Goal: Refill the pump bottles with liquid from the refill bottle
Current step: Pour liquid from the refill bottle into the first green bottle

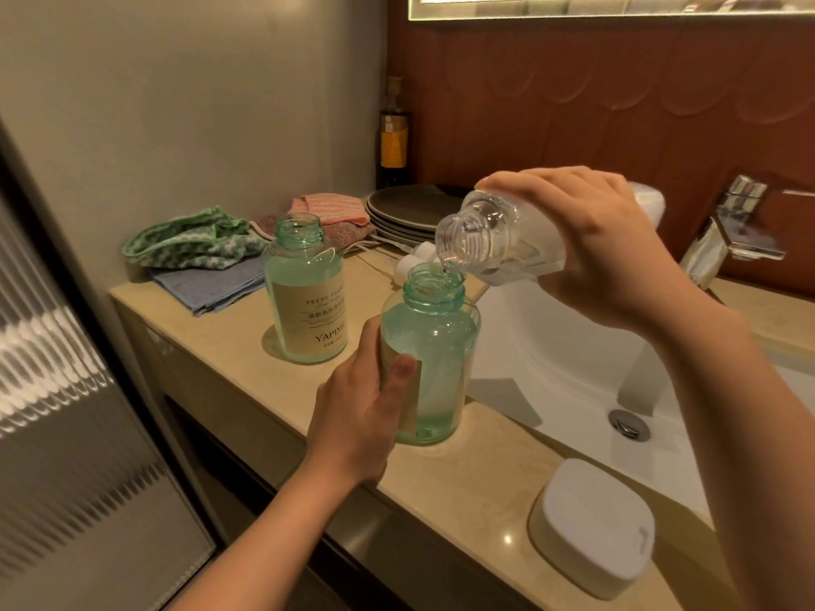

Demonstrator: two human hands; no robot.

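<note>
Left hand [366, 416]: wraps round the lower body of the near pump bottle [434, 341], thumb across its label, holding it upright on the surface [229, 346] just left of the sink [551, 359]
Right hand [591, 244]: grips the refill bottle [494, 240] from above, fingers curled over its body
Refill bottle: clear, uncapped, part full of clear liquid, tipped with its mouth down and to the left, just above the near pump bottle's open neck; liquid shows at its lip
Near pump bottle: green-tinted, pump off, neck open
Far pump bottle [304, 293]: green-tinted, open neck, label reading YAPING, upright on the surface, farther and to the left, apart from both hands
White pieces [416, 258]: lie behind the near pump bottle, partly hidden
Far left: crumpled cloths [194, 244], then a stack of dark plates [405, 213] and a dark bottle [394, 138] in the corner
Near right: white lidded box [591, 526] on the surface
Far right: chrome tap [732, 231] over the sink
</note>
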